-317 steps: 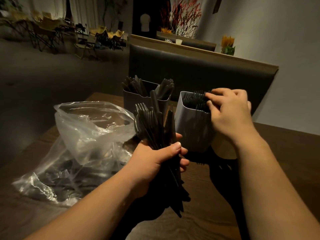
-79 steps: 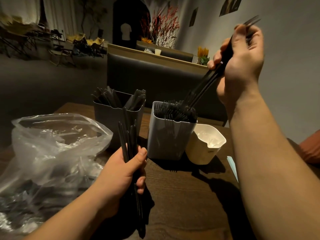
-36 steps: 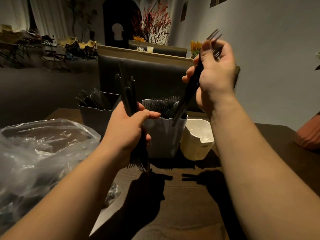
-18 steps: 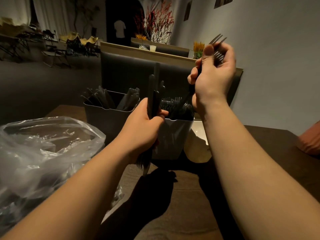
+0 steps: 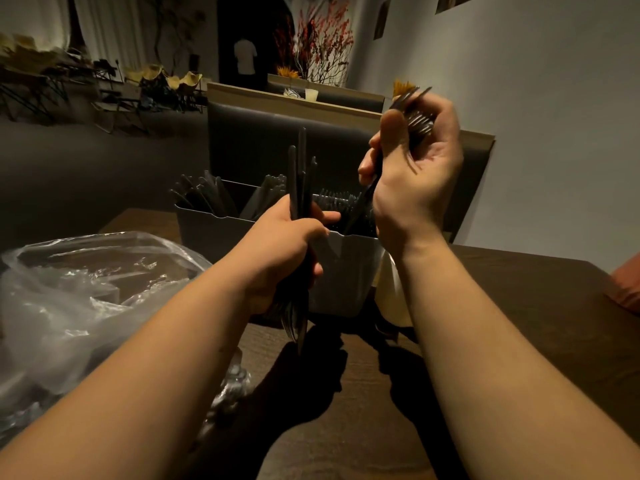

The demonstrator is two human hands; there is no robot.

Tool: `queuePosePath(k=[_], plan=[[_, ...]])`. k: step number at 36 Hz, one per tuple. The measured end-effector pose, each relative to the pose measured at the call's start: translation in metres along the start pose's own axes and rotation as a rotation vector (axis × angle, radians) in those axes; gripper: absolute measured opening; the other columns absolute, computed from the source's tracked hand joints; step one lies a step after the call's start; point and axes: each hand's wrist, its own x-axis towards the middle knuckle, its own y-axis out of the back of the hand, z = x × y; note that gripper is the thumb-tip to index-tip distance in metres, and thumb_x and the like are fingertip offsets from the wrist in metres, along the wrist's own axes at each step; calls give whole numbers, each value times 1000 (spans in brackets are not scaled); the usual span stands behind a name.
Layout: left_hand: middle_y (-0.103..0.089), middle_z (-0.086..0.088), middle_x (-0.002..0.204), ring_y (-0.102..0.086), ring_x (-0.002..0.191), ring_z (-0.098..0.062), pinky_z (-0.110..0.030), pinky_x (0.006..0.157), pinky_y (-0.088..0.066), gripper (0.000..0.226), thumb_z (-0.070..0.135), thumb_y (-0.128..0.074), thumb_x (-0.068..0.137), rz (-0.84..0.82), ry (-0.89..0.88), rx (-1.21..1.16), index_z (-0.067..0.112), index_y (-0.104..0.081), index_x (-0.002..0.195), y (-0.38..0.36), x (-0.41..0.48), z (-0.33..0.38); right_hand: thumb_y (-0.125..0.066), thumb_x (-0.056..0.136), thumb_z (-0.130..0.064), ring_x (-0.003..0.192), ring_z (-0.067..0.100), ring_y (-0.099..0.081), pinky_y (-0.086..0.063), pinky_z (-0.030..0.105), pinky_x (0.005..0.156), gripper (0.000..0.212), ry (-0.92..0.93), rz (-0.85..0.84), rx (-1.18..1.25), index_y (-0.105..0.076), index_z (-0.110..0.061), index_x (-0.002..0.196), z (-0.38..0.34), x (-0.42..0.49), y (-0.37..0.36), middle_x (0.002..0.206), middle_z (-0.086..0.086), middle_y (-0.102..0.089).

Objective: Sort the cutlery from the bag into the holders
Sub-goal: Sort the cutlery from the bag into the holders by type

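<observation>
My left hand (image 5: 280,251) grips a bundle of black plastic cutlery (image 5: 300,188), handles up and fork tines hanging below my fist, in front of the grey holder (image 5: 341,275). My right hand (image 5: 415,171) is raised above that holder and holds a few black forks (image 5: 414,109), tines up, their handles slanting down toward the forks that fill the grey holder. Left of it stands a dark holder (image 5: 207,226) with black cutlery in two compartments. A clear plastic bag (image 5: 79,299) lies on the table at the left.
A cream holder (image 5: 391,299) stands right of the grey one, mostly hidden behind my right forearm. The dark wooden table (image 5: 536,306) extends right. A padded bench back (image 5: 263,147) rises behind the holders. An orange object (image 5: 627,289) sits at the right edge.
My left hand has brought its bundle up and right, in front of the grey holder. My right hand, still holding forks, has hardly moved in the last second.
</observation>
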Motion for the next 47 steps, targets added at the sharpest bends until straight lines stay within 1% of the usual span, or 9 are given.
queuePosePath(k=[6, 14, 25, 29, 32, 36, 38, 42, 47], plan=[[-66, 8, 123, -54, 47, -13, -29, 46, -44, 24, 5, -54, 97, -18, 45, -41, 15, -55, 118, -3, -3, 5, -48, 101, 1, 58, 13, -65, -57, 32, 52, 12, 167, -2, 18, -46, -5, 110, -10, 8, 3, 81, 7, -59], [-68, 8, 122, -56, 51, -14, -29, 47, -46, 28, 5, -56, 95, -42, 59, -25, 20, -57, 120, 2, -2, 5, -50, 103, -9, 53, 13, -64, -57, 31, 50, 11, -243, 34, -32, -54, -19, 105, 10, 0, 2, 78, 5, -60], [-70, 3, 104, -61, 70, -16, -27, 49, -48, 24, 10, -60, 96, 25, -47, 195, 23, -57, 117, -1, 5, 5, -54, 102, -23, 51, 9, -50, -44, 24, 45, 5, -469, 165, -22, -54, -20, 107, 26, 32, -6, 76, 5, -57], [-65, -1, 103, -66, 85, -16, -22, 56, -48, 28, 14, -66, 94, 83, -115, 285, 26, -56, 118, -6, 8, 2, -59, 99, -27, 73, 17, -58, -53, 29, 60, 14, -399, 200, -102, -55, -21, 111, 35, 44, -15, 94, 9, -64], [-64, -5, 99, -65, 75, -19, -23, 51, -49, 26, 14, -67, 94, 133, -127, 308, 27, -56, 113, -11, 10, 0, -59, 99, -28, 92, 22, -66, -62, 39, 78, 11, -372, 198, -186, -51, -32, 105, 41, 50, -20, 108, 9, -66], [-62, -7, 97, -65, 79, -25, -32, 58, -53, 22, 13, -65, 93, 181, -132, 373, 27, -55, 107, -14, 13, -1, -57, 97, -35, 105, 32, -64, -58, 51, 91, 19, -436, 200, -191, -51, -32, 114, 46, 60, -19, 118, 12, -64], [-60, -9, 98, -64, 79, -25, -31, 56, -52, 21, 12, -63, 94, 181, -119, 379, 25, -54, 108, -14, 14, -1, -56, 98, -30, 100, 27, -60, -58, 44, 87, 27, -471, 180, -178, -48, -27, 124, 49, 62, -15, 123, 15, -61], [-60, -8, 103, -64, 80, -26, -32, 57, -53, 21, 14, -62, 94, 188, -108, 366, 25, -52, 109, -15, 14, -2, -51, 103, -16, 80, 16, -57, -50, 21, 59, 22, -458, 117, -108, -45, -26, 121, 40, 52, -10, 113, 15, -61], [-65, 0, 110, -66, 84, -23, -34, 60, -55, 20, 16, -62, 96, 181, -82, 271, 27, -53, 109, -14, 13, -1, -48, 103, -6, 64, 12, -56, -51, 23, 54, 23, -328, 35, -49, -47, -24, 116, 14, 28, -4, 97, 12, -57]])
